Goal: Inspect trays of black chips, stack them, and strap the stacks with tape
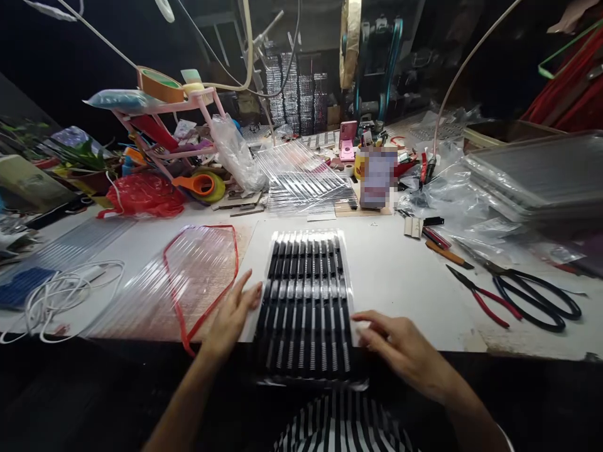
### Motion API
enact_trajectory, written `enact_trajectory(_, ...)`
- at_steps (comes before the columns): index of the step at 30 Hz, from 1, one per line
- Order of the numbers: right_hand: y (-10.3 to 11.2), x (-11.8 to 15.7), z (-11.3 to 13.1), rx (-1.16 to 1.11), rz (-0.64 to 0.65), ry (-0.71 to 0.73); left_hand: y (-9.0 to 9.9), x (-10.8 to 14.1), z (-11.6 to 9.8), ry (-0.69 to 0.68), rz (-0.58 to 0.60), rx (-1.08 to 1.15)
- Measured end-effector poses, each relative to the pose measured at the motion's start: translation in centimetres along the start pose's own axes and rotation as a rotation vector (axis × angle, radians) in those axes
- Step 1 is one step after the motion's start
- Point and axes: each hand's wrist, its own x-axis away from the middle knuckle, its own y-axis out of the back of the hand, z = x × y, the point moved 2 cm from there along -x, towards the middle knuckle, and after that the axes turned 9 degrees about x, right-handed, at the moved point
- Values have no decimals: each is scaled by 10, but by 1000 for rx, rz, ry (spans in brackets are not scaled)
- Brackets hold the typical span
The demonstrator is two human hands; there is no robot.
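A clear plastic tray filled with rows of black, comb-like parts lies in front of me, its near end reaching past the table edge. My left hand is beside its left edge, fingers apart, with nothing in it. At the right edge is my right hand, its fingers loosely spread and bent toward the tray; it holds nothing that I can see. Whether either hand's fingertips touch the tray is hard to tell. Left of my left hand, a red cord loops over clear ribbed sheets.
Red-handled pliers, large black scissors and an orange-handled knife lie right. Clear ribbed trays are piled behind, near a phone-like object. A white cable and pink rack are left.
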Motion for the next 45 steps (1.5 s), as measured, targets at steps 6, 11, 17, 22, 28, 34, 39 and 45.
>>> enact_trajectory(6, -73, 13, 29, 58, 435, 193, -65, -91, -38, -133, 308, -296)
enact_trajectory(11, -84, 13, 35, -86, 506, 333, -120, -81, -55, -211, 474, -281)
enact_trajectory(17, -6, 27, -4, -369, 84, 64, -47, -41, -55, -318, 214, -100)
enact_trajectory(22, 23, 10, -45, -439, -525, -30, 19, -21, -4, -224, -152, 240)
enact_trajectory(28, -8, -16, -29, -280, -394, -69, 1, -6, 21, -208, -159, 392)
enact_trajectory(34, -2, -25, -29, -293, -453, -72, 0, -9, 23, -204, -126, 457)
enact_trajectory(39, 24, -64, -40, -159, -461, -78, 3, -9, 24, -201, -121, 471)
enact_trajectory(45, 23, -92, -28, -130, -281, -58, 4, -7, 25, -209, -108, 466)
